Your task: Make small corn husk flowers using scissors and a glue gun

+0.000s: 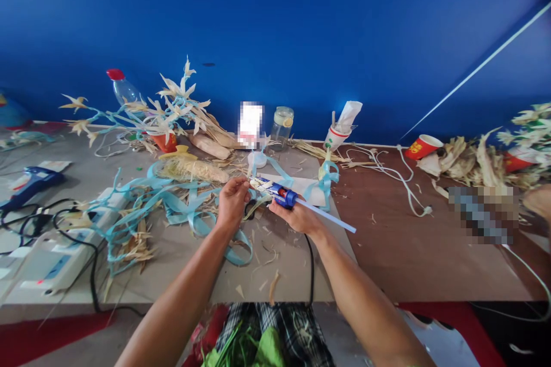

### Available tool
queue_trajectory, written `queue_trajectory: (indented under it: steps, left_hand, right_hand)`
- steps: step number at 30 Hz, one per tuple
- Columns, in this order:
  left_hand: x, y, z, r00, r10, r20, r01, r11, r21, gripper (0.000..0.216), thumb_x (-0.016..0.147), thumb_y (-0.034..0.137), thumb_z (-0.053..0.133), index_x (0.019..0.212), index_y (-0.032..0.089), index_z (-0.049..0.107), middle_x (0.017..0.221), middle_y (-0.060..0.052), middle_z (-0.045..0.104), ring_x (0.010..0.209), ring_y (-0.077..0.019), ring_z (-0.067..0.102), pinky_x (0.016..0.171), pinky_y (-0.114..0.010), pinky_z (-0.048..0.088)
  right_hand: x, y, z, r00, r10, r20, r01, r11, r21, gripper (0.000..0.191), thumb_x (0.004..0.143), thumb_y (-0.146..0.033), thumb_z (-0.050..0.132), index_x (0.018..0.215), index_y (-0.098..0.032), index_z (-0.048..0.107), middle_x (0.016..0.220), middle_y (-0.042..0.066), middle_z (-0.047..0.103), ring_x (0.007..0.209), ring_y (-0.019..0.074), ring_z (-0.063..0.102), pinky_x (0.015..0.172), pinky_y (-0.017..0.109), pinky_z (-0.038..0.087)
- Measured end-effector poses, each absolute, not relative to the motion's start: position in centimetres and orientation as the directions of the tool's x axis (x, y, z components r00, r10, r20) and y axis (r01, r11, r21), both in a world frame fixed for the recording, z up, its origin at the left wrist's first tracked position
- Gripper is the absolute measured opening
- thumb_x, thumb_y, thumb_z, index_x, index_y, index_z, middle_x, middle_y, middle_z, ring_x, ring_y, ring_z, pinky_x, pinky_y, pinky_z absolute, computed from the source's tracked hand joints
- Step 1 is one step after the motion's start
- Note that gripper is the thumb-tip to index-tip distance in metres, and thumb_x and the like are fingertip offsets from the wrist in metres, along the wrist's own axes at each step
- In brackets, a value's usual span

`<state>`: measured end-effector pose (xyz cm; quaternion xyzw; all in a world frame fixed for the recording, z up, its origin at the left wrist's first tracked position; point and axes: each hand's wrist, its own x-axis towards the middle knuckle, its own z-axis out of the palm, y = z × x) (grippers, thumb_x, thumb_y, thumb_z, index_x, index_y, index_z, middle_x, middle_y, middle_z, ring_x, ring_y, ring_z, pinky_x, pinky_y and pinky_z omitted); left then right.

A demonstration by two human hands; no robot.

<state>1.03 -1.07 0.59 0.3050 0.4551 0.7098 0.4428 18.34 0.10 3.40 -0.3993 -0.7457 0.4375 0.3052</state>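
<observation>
My right hand (298, 216) is closed round a blue hot glue gun (284, 195), whose pale glue stick (329, 217) juts out to the right and whose black cord (310, 266) runs down off the table edge. The gun's nozzle points left toward a small pale husk piece (258, 184) that my left hand (232, 202) pinches between its fingertips. Both hands meet over the middle of the table, beside a tangle of light blue ribbon (172, 200) and dry corn husk strips.
A husk-flower branch (163, 104) stands at the back left with a plastic bottle (123, 89). A glass jar (282, 124), paper cups (338, 135) (424, 146), a white cable (396, 175), a second glue gun (30, 180) and power strips (55, 258) lie around. Husk piles (482, 163) sit right.
</observation>
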Motion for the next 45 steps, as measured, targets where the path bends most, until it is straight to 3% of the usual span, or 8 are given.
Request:
queue_trajectory:
  steps: [11,25,40,45]
  left_hand:
    - [1.00,-1.13,0.75,-0.427,0.903,0.042,-0.341,-0.204,0.918,0.020,0.065,0.027,0.072,0.078,0.016,0.061,0.059,0.003,0.055,0.043,-0.0044,0.041,0.042,-0.019,0.028]
    - [1.01,-1.10,0.77,-0.420,0.906,0.048,-0.340,-0.206,0.918,0.017,0.067,0.026,0.070,0.076,0.016,0.060,0.058,0.003,0.054,0.042,-0.0048,0.041,0.042,-0.019,0.029]
    - [1.21,-1.13,0.90,-0.390,0.921,0.003,-0.447,-0.193,0.873,0.019,0.066,0.022,0.069,0.081,0.015,0.061,0.064,0.004,0.053,0.045,-0.0025,0.039,0.045,-0.019,0.028]
    - [1.32,-1.31,1.35,-0.380,0.925,-0.015,-0.480,-0.183,0.858,0.019,0.064,0.021,0.069,0.079,0.015,0.060,0.066,0.003,0.056,0.046,-0.0020,0.040,0.045,-0.018,0.027]
  right_hand:
    - [18.34,0.03,3.79,-0.484,0.869,0.100,0.402,0.322,-0.857,0.031,0.077,-0.048,0.059,0.076,-0.017,0.060,0.072,0.005,0.065,0.069,0.0185,0.056,0.068,0.031,0.044]
    - [18.34,0.20,3.36,-0.498,0.859,0.119,0.360,0.330,-0.873,0.026,0.076,-0.045,0.060,0.071,-0.019,0.059,0.067,0.002,0.062,0.064,0.0164,0.054,0.064,0.030,0.045]
    - [18.21,0.00,3.76,-0.487,0.868,0.095,0.372,0.305,-0.877,0.029,0.075,-0.046,0.061,0.081,-0.017,0.063,0.069,0.001,0.062,0.063,0.0146,0.052,0.065,0.028,0.046]
    - [18.32,0.05,3.57,-0.471,0.879,0.072,0.415,0.293,-0.861,0.032,0.076,-0.049,0.060,0.075,-0.017,0.062,0.066,0.002,0.061,0.062,0.0155,0.053,0.063,0.029,0.046]
